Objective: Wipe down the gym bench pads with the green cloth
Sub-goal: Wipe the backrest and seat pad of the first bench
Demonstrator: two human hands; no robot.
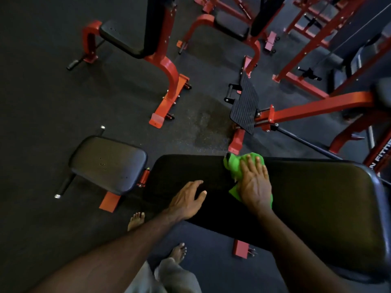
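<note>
A long black bench pad (306, 199) runs across the lower right of the view. The green cloth (234, 168) lies bunched on it near its far edge. My right hand (255, 182) presses flat on the cloth with straight fingers. My left hand (187, 199) rests on the pad just left of the cloth, fingers relaxed and spread, holding nothing. A smaller black seat pad (109, 163) of the same bench sits to the left, joined by a red bracket (143, 177).
Red-framed gym machines crowd the far side: a padded bench (127, 39) at top left, a black ribbed footplate (245, 104) beyond the cloth, and racks (317, 39) at top right. Dark rubber floor (42, 102) spreads to the left. My bare feet (136, 220) stand beside the bench.
</note>
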